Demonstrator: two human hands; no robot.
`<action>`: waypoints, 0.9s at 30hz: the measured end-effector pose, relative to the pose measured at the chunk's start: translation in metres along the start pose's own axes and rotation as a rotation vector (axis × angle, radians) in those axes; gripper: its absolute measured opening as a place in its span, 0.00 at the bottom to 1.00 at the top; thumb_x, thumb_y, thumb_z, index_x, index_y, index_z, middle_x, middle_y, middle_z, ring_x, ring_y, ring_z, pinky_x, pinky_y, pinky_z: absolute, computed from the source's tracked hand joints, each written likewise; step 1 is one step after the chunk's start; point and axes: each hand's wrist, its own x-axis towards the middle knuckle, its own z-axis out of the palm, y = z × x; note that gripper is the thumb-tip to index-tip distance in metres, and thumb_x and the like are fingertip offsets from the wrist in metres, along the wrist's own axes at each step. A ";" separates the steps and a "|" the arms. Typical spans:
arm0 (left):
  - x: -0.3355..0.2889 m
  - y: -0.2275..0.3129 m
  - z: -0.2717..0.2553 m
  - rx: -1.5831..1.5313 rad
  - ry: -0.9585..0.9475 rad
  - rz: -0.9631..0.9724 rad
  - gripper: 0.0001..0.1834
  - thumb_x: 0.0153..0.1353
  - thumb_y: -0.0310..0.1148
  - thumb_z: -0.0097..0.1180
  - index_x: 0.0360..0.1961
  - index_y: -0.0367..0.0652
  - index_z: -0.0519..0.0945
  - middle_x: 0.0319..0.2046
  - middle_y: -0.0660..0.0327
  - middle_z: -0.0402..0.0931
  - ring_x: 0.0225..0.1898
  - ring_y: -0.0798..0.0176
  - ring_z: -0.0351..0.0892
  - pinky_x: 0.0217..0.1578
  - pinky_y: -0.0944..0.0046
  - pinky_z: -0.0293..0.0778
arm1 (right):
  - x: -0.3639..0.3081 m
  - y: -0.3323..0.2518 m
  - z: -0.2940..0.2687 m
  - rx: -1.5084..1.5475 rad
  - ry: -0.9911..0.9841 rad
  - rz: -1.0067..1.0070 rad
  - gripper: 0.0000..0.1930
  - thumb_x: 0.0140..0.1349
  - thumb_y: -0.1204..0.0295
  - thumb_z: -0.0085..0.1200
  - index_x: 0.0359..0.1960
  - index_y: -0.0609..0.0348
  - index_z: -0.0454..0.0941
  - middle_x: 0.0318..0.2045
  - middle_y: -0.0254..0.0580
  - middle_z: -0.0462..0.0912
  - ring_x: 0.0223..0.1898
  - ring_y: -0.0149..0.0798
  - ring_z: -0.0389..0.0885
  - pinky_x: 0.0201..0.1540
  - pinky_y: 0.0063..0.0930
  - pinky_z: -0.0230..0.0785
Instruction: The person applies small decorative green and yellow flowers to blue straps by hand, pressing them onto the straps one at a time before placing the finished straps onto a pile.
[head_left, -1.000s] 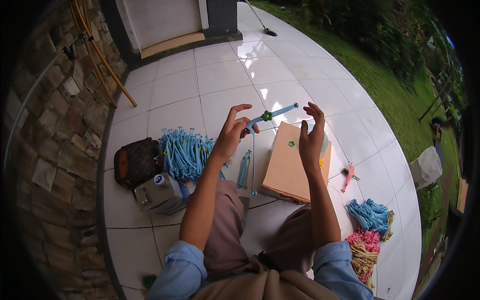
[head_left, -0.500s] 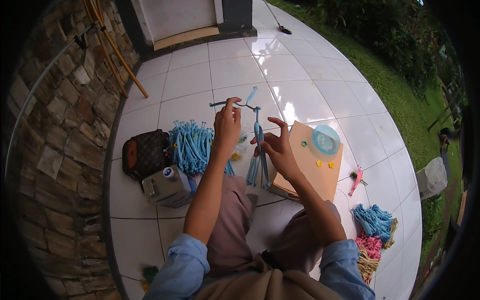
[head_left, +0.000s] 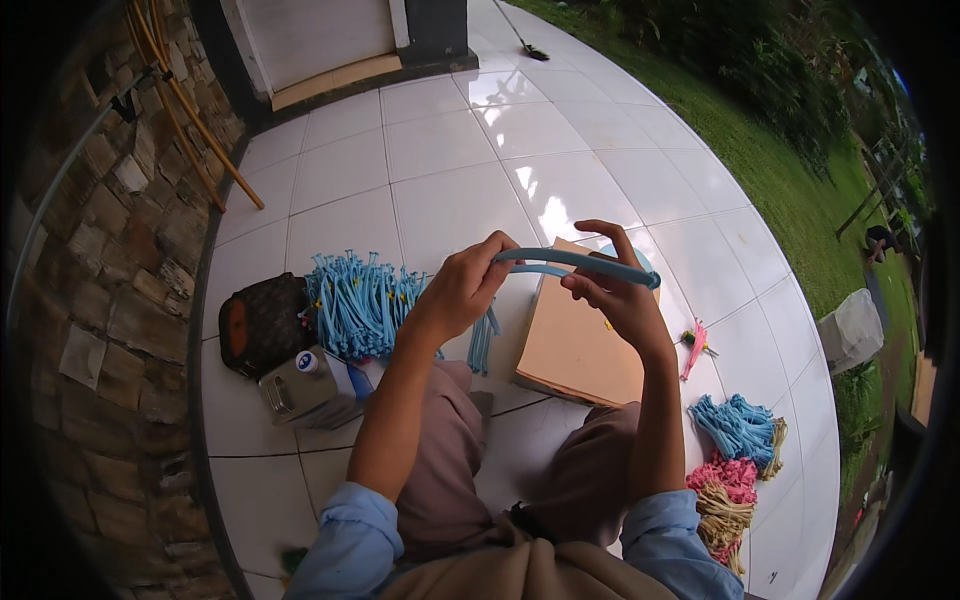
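A light-blue fabric strap (head_left: 572, 258) is stretched sideways between my hands, with a thin lower strand running beneath the wider band. My left hand (head_left: 455, 290) pinches its left end between thumb and fingers. At the other end, my right hand (head_left: 630, 305) grips the strap with the index finger raised; a knotted tip shows past the fingers. Below my right hand lies a tan cardboard box (head_left: 570, 340), and behind that hand a translucent blue bowl (head_left: 608, 250) is mostly hidden. A few loose blue straps (head_left: 483, 342) lie on the floor between my hands.
Left of me are a heap of blue straps (head_left: 360, 305), a brown patterned bag (head_left: 262, 325) and a metal can (head_left: 312, 385). To the right lie a pink bundle (head_left: 693, 348), blue bundles (head_left: 740, 435) and pink and beige bundles (head_left: 728, 505). A stone wall (head_left: 110, 400) borders the tiles.
The strap has gone from hanging upright beside my right hand to stretching sideways between both hands. My right hand has moved right and up, now covering most of the bowl.
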 end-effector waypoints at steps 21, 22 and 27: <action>0.021 0.015 0.055 -0.502 -0.157 -0.079 0.16 0.54 0.27 0.57 0.27 0.49 0.58 0.32 0.65 0.69 0.33 0.75 0.66 0.31 0.76 0.64 | -0.033 0.029 -0.043 -0.468 0.331 -0.271 0.20 0.47 0.78 0.59 0.43 0.55 0.69 0.32 0.35 0.78 0.41 0.40 0.72 0.49 0.32 0.60; 0.022 0.017 0.056 -0.562 -0.152 -0.094 0.17 0.54 0.28 0.57 0.27 0.50 0.58 0.32 0.64 0.70 0.29 0.76 0.65 0.28 0.77 0.63 | -0.033 0.031 -0.045 -0.381 0.332 -0.244 0.19 0.48 0.79 0.58 0.43 0.55 0.69 0.34 0.36 0.77 0.41 0.40 0.73 0.49 0.32 0.61; 0.026 0.032 0.066 -0.733 -0.191 -0.256 0.16 0.55 0.30 0.56 0.26 0.51 0.58 0.29 0.66 0.68 0.20 0.79 0.58 0.20 0.79 0.56 | -0.033 0.050 -0.060 -0.464 0.640 -0.394 0.17 0.50 0.81 0.56 0.42 0.58 0.69 0.39 0.40 0.74 0.40 0.40 0.73 0.47 0.30 0.64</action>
